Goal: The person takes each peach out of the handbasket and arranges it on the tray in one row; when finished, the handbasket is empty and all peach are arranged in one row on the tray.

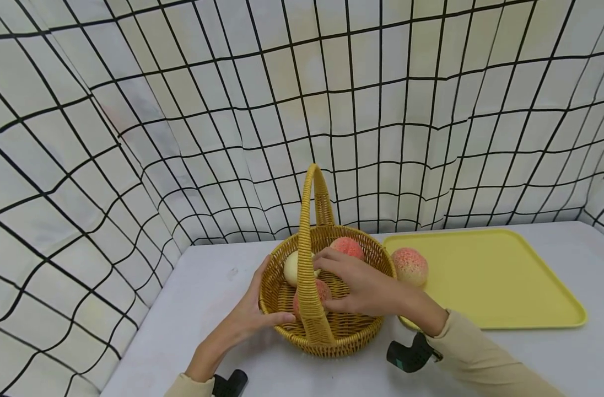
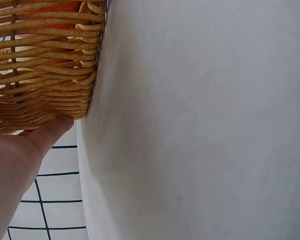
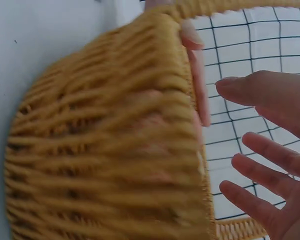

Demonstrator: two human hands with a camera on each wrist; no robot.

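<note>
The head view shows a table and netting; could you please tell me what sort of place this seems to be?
Probably a recording or test booth: black netting hangs over pale walls, a white table carries a wicker basket and yellow tray, and dark wrist-worn devices show.

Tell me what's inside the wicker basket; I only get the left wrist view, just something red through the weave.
Observer: From the head view, the wicker basket contains a reddish back peach, a reddish front peach and a cream-coloured fruit.

Operator: Where's the right hand? It's outside my picture.

Observer: The right hand is reaching over the basket, its fingers spread and holding nothing, as the right wrist view shows.

Operator: Is there any fruit outside the basket?

Observer: Yes, one outer peach, pink and speckled, at the end of the yellow tray nearest the basket.
</note>
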